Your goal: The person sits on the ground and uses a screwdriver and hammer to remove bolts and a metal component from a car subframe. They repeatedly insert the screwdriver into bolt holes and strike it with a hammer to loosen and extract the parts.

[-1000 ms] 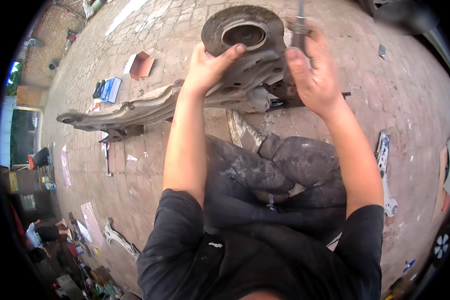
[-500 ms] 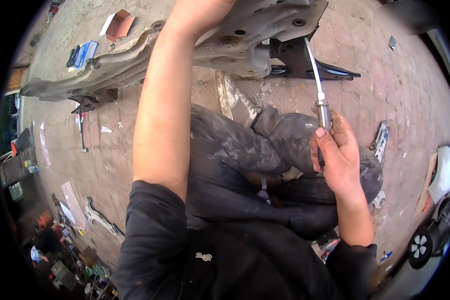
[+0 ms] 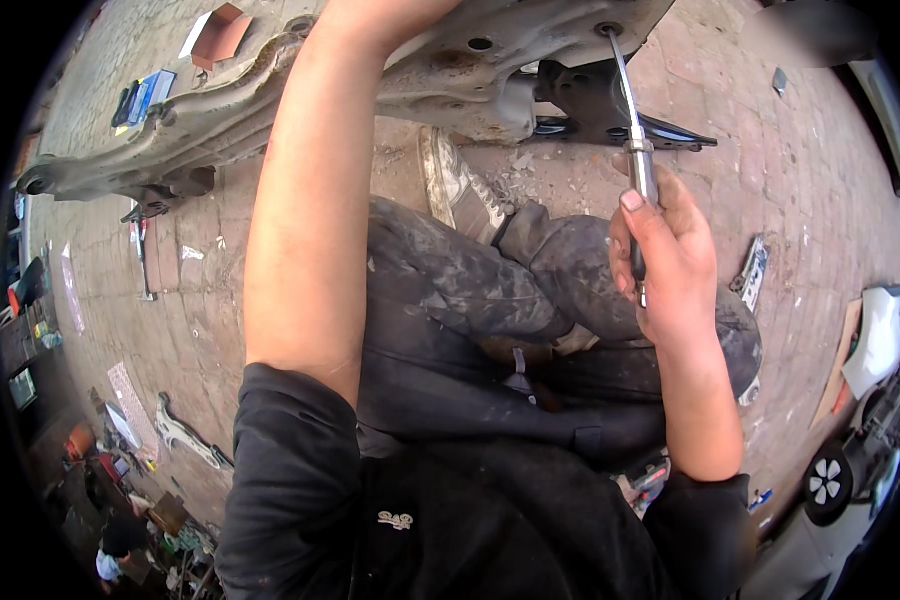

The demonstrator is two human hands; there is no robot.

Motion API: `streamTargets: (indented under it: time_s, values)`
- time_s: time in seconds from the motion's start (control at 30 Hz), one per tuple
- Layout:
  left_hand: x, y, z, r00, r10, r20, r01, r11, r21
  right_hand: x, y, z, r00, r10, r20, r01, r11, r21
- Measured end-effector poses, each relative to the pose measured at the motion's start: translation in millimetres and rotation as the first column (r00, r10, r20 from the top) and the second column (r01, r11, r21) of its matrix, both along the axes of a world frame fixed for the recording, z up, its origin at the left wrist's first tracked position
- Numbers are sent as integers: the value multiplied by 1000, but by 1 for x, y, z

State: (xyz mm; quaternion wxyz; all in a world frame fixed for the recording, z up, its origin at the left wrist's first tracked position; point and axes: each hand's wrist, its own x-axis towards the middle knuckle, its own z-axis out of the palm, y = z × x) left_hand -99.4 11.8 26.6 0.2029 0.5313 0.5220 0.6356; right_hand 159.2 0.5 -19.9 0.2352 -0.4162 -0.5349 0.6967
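Observation:
My right hand (image 3: 673,240) is wrapped round the handle of a long screwdriver (image 3: 627,90). Its thin shaft points away from me, and the tip meets a round hole near the right end of a grey, rusty vehicle subframe (image 3: 440,85). At the top edge my left arm reaches over this subframe; only the wrist and part of my left hand (image 3: 390,15) show, with the fingers out of view. Beneath the subframe's right end is a black control arm (image 3: 595,95), partly covered by it.
A blue box (image 3: 150,98) and an open carton (image 3: 217,36) lie on the brick floor at far left. A hammer-like tool (image 3: 145,262) and a metal arm (image 3: 185,432) lie on my left. Another metal part (image 3: 752,270) is beside my right knee. A car (image 3: 830,510) stands lower right.
The screwdriver in my right hand has moved away from me and slightly left. Its tip went from the subframe's lower edge to the round hole. My left arm stays over the subframe.

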Motion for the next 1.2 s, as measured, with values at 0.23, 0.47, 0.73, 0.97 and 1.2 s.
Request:
streamTargets:
  time_s: [0.23, 0.47, 0.73, 0.97, 1.2]
  values:
    - [-2, -2, -3, 999, -12, -46, 15, 998, 54, -12, 16, -7, 972, -123, -201, 70, 965, -252]
    - [-4, 0, -1, 992, 29, -123, -27, 999, 18, -42, 35, -20, 918, -192, -347, 57, 930, -363]
    - [-6, 0, -5, 999, 14, -46, -16, 999, -49, -28, 54, -1, 987, 46, -151, -78, 974, -214]
    - [-4, 4, -13, 999, -52, -8, 53, 992, 119, -20, 64, 8, 967, 250, -54, -256, 942, -217]
    - [-6, 7, -22, 1000, -13, -13, 14, 990, 139, -17, 71, 9, 945, 321, -64, -327, 916, -233]
